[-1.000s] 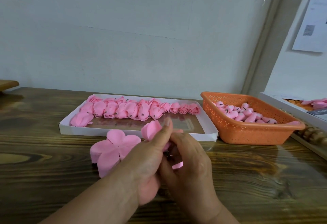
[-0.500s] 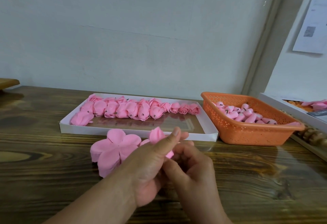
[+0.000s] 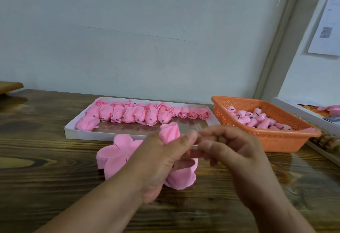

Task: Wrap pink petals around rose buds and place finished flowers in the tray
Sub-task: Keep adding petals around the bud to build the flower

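Head cam view: the left hand (image 3: 158, 161) pinches a soft, matte pink rose bud (image 3: 169, 133) between thumb and fingers, and the bud stands roughly upright, long axis vertical with its rolled tip pointing up, held just above the desk (image 3: 46, 174), which is dark glossy wood with strong grain. Loose rounded petals (image 3: 181, 174) hang below that hand. The right hand (image 3: 233, 151) is blurry, fingers curled close to the left thumb; I can't tell if it's actually gripping anything. A flat flower-shaped petal stack (image 3: 115, 156) lies on the desk just left of the hands. Behind them a shallow white cardboard tray (image 3: 88, 134) holds a row of finished flowers (image 3: 139, 114) along its far side. To the right, an orange perforated plastic basket (image 3: 283, 140) holds a pile of small buds (image 3: 257, 119).
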`<state>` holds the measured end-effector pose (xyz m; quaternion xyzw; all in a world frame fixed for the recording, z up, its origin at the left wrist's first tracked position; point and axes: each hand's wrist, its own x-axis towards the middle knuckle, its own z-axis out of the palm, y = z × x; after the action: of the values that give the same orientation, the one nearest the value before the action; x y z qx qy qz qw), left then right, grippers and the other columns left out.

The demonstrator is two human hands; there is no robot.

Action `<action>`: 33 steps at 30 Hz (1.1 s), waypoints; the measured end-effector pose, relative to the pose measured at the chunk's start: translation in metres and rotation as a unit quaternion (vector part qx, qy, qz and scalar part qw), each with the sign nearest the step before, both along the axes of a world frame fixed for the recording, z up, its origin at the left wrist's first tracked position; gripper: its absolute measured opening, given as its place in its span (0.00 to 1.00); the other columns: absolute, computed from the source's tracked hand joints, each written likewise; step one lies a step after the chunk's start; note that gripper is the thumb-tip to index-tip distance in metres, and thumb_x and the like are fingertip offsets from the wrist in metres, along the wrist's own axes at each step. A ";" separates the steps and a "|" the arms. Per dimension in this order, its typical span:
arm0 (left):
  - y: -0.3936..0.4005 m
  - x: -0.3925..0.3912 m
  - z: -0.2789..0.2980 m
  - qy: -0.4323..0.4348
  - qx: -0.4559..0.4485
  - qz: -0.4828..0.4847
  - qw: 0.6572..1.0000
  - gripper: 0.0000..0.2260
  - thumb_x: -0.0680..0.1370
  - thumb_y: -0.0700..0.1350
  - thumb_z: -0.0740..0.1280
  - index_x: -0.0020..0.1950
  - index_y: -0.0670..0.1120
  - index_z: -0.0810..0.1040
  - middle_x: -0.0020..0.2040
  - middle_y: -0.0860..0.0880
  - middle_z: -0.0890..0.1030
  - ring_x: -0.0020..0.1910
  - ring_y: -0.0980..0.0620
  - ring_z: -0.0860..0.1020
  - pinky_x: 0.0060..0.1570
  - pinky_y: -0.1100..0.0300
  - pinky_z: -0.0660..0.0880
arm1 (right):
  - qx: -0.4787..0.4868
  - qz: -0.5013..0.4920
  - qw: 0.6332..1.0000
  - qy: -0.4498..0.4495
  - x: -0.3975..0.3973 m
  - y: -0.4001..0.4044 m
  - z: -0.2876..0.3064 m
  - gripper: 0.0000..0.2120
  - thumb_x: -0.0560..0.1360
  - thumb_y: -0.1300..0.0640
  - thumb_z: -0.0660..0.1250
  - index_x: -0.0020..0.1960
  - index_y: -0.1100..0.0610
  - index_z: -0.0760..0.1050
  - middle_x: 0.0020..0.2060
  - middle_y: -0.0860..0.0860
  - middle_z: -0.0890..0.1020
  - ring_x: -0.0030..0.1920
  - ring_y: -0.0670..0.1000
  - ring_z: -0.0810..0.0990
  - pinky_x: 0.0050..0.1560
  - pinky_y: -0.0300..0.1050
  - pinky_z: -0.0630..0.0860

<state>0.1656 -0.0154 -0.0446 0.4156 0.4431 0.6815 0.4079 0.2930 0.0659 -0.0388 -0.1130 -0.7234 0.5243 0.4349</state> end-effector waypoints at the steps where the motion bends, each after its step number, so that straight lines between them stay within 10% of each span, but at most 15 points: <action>1: 0.001 -0.001 0.001 0.006 -0.003 0.010 1.000 0.21 0.65 0.53 0.68 0.46 0.36 0.81 0.34 0.48 0.84 0.32 0.55 0.82 0.32 0.65 0.77 | 0.034 -0.003 0.999 -0.015 0.001 0.005 0.008 0.14 0.60 0.55 0.74 0.45 0.58 0.82 0.35 0.52 0.83 0.33 0.44 0.79 0.32 0.35 0.73; 10: 0.002 -0.006 0.003 0.199 -0.085 0.005 0.976 0.20 0.79 0.39 0.64 0.27 0.52 0.77 0.19 0.56 0.71 0.19 0.62 0.68 0.22 0.73 0.65 | 0.152 0.142 0.944 -0.255 -0.022 0.025 0.042 0.28 0.62 0.62 0.77 0.60 0.51 0.76 0.47 0.48 0.79 0.43 0.55 0.76 0.48 0.52 0.77; 13: 0.001 -0.004 0.006 0.155 -0.078 -0.041 0.984 0.05 0.77 0.40 0.68 0.41 0.42 0.77 0.20 0.57 0.70 0.18 0.61 0.66 0.21 0.73 0.64 | 0.084 0.206 0.942 -0.251 -0.026 0.028 0.043 0.21 0.63 0.66 0.74 0.55 0.54 0.79 0.45 0.56 0.81 0.44 0.51 0.78 0.46 0.43 0.78; 18: 0.007 -0.012 0.008 0.164 -0.103 -0.039 0.980 0.13 0.74 0.38 0.70 0.31 0.49 0.77 0.20 0.55 0.70 0.19 0.61 0.65 0.21 0.69 0.63 | 0.102 0.193 0.950 -0.222 -0.032 0.033 0.041 0.12 0.67 0.69 0.71 0.51 0.67 0.79 0.49 0.71 0.79 0.47 0.59 0.78 0.52 0.56 0.75; 23: 0.021 -0.032 0.025 0.149 -0.141 -0.100 0.974 0.09 0.70 0.42 0.72 0.35 0.47 0.72 0.23 0.53 0.64 0.22 0.57 0.59 0.26 0.64 0.56 | 0.079 0.181 0.967 -0.162 -0.041 0.040 0.051 0.11 0.65 0.66 0.73 0.46 0.57 0.82 0.37 0.49 0.83 0.39 0.48 0.79 0.42 0.38 0.78; 33: 0.031 -0.052 0.044 0.105 -0.181 -0.230 0.950 0.06 0.67 0.45 0.69 0.30 0.46 0.78 0.23 0.53 0.64 0.19 0.62 0.59 0.21 0.70 0.60 | 0.030 0.193 0.968 -0.156 -0.052 0.049 0.057 0.11 0.65 0.65 0.69 0.45 0.55 0.83 0.36 0.53 0.82 0.42 0.61 0.70 0.39 0.52 0.64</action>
<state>0.1132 0.0159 -0.0003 0.4947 0.4915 0.4303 0.5732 0.2408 0.1150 0.0180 -0.0386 -0.8056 0.5526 0.2103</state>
